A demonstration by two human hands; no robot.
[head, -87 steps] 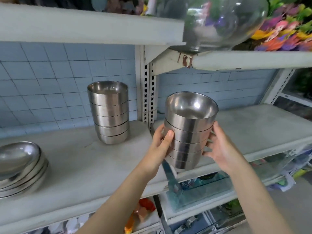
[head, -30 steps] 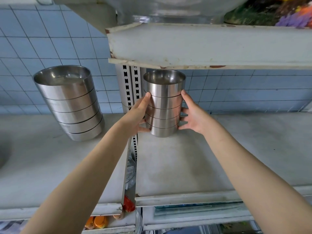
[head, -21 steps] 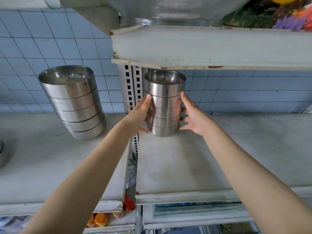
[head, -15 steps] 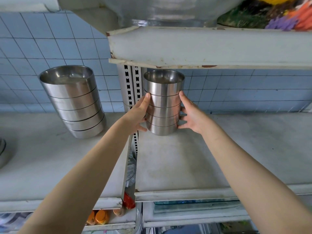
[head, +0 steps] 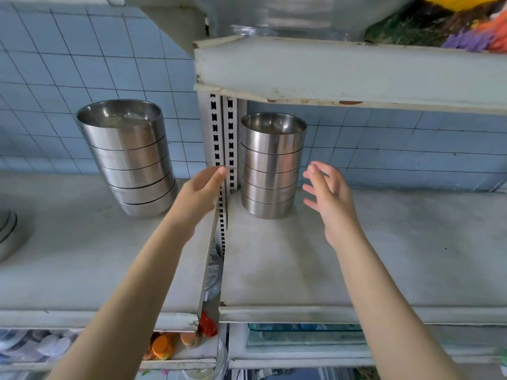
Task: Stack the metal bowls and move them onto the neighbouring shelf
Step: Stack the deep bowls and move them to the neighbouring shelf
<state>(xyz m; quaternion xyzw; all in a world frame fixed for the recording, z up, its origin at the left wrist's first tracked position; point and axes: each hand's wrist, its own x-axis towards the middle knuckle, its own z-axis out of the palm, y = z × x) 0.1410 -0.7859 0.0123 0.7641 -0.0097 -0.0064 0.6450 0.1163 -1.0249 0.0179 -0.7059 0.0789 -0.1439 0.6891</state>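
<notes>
Releasing the bowl stack (head: pixel 271 165), left hand (head: pixel 199 193) and right hand (head: pixel 326 196) have opened

2 bare forearms show in the head view, uncovered from the wrists to the lower edge of the picture. The left forearm (head: pixel 142 283) is slim and smooth, and the right forearm (head: pixel 384 292) looks the same. The left hand (head: pixel 201 192) and the right hand (head: pixel 327 193) are bare too, with slender fingers. 1 short, rounded nail shows at a left fingertip; the right fingertips (head: pixel 312 169) are blurred.
</notes>
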